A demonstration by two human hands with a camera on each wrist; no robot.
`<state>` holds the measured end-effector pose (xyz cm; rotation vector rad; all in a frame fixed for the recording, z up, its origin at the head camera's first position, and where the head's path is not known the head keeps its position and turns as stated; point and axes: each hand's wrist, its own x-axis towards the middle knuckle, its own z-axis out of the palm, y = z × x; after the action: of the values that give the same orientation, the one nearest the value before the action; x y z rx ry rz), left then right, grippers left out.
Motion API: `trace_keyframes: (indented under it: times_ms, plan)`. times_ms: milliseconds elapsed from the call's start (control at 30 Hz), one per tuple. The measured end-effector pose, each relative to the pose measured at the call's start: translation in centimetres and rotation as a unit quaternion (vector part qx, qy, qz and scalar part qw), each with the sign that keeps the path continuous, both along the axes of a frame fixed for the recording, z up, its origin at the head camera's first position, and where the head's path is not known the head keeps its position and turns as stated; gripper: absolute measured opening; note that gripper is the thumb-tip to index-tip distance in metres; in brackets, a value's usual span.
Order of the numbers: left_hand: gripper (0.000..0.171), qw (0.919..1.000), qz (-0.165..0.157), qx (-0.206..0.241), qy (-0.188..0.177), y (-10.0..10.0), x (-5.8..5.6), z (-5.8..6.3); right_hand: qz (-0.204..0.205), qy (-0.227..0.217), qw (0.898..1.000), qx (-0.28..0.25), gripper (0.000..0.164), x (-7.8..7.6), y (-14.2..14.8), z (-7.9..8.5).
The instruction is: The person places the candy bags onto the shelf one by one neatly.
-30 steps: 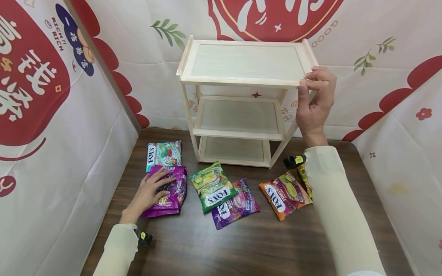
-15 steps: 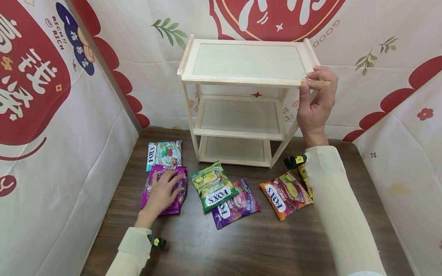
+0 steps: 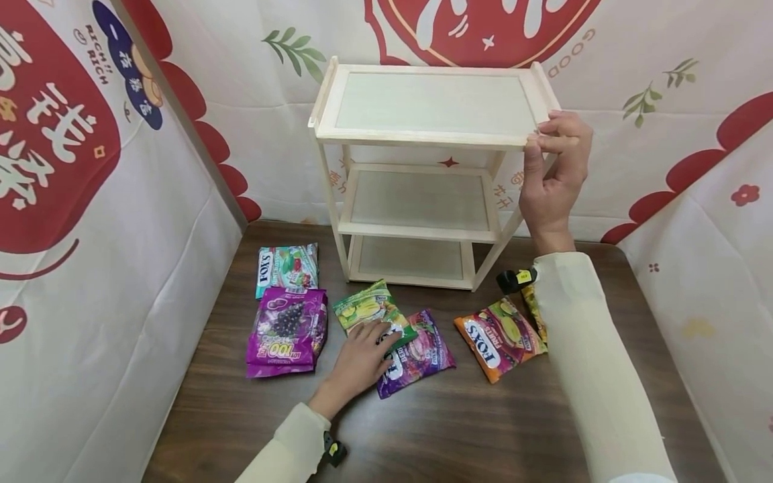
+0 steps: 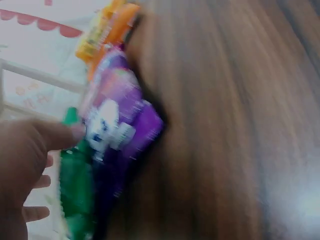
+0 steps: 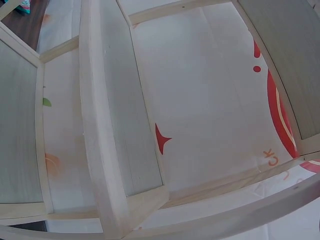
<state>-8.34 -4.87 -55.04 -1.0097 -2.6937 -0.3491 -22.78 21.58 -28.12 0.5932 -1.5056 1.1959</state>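
My left hand lies over the green candy bag, its fingers spread. Beneath that bag's edge is a purple Fox's berry candy bag. In the blurred left wrist view the thumb extends to where the green bag meets the purple bag. With thumb and fingers, my right hand grips the front right corner of a pale wooden three-tier shelf. The right wrist view shows the shelf's frame but not the hand.
Left of the green bag lies a purple grape candy bag, with a teal Fox's bag behind it. An orange Fox's bag lies on the right, beside a yellow bag partly hidden by the sleeve. Printed cloth walls surround the table.
My left hand has left the purple grape bag and moved right to the green bag. My right hand keeps its grip on the shelf corner.
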Motion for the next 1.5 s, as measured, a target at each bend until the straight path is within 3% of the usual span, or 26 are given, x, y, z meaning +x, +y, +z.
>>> trace_keyframes:
  times_ms: [133, 400, 633, 733, 867, 1133, 1300, 1500]
  plan:
    - [0.041, 0.9990, 0.023, -0.038, -0.006, -0.1, -0.1, -0.9, 0.001, 0.000, 1.000, 0.003, 0.042, 0.0, -0.2, 0.1]
    - [0.044, 0.9993, 0.013, -0.035, 0.008, -1.9, -0.1, -1.2, 0.001, 0.009, 1.000, -0.006, 0.046, -0.2, 0.3, 0.4]
    - [0.039, 0.9968, 0.049, -0.063, -0.003, -3.1, 0.5, -1.7, -0.001, -0.001, 1.000, 0.008, 0.043, -0.3, 0.2, 0.3]
    - [0.043, 0.9985, 0.021, -0.050, -0.001, -2.6, 0.8, -1.6, -0.003, -0.004, 1.000, 0.007, 0.044, -0.3, 0.2, 0.2]
    - [0.057, 0.9978, -0.045, -0.047, -0.016, -1.6, 0.9, -1.3, -0.002, -0.004, 1.000, 0.007, 0.044, -0.3, 0.2, 0.2]
    - [0.076, 0.9785, -0.157, -0.127, -0.041, 0.4, -0.7, -0.6, 0.003, -0.004, 1.000, 0.002, 0.042, -0.2, 0.1, 0.0]
    - [0.073, 0.9698, -0.183, -0.150, -0.060, 1.9, -0.9, -0.7, -0.004, -0.003, 1.000, 0.005, 0.042, -0.1, 0.3, -0.1]
    - [0.063, 0.9696, -0.183, -0.153, -0.053, 3.8, 0.2, -1.2, -0.006, -0.005, 1.000, 0.007, 0.043, -0.3, 0.4, -0.3]
